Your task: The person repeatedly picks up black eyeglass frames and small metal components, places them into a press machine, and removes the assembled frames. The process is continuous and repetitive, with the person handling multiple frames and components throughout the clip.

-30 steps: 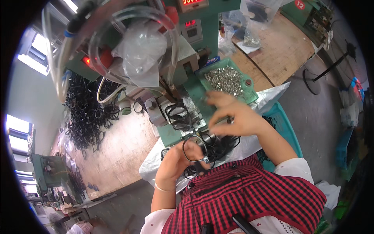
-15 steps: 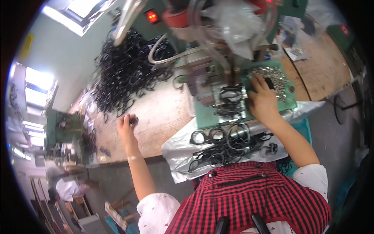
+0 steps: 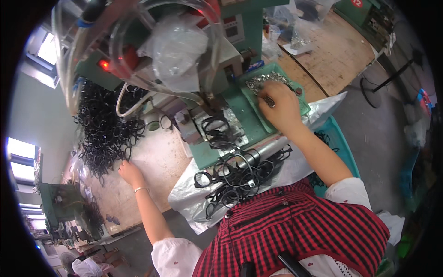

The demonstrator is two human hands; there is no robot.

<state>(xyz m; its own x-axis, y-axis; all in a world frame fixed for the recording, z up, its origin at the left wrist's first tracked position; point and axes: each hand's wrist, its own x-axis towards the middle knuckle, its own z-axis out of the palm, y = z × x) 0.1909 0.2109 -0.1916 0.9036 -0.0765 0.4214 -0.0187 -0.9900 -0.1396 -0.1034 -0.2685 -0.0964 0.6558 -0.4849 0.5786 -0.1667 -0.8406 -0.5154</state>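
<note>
My left hand (image 3: 130, 174) is at the lower edge of a large heap of black glasses frames (image 3: 104, 124), its fingers drawn together; what they pinch, if anything, is hidden. Over a green tray (image 3: 302, 104) of small shiny metal parts (image 3: 260, 82), my right hand (image 3: 281, 105) is curled, with small dark metallic bits showing at its fingertips. Between the hands, a black glasses frame (image 3: 215, 125) sits on the metal fixture (image 3: 234, 123) of a green machine. More black frames (image 3: 240, 173) lie on silver sheeting in front of it.
Clear hoses and a plastic bag (image 3: 177, 51) hang above the fixture. A wooden bench top (image 3: 157, 161) stretches to the left. At the right, a teal bin (image 3: 344, 143) stands below the tray. Another green machine (image 3: 67, 203) is at far left, with a person in white (image 3: 87, 267) beyond.
The view has shifted, with the machine now further left. My left hand has reached the heap's edge; the dark thing in it no longer shows. My right hand's fingers have curled over the tray.
</note>
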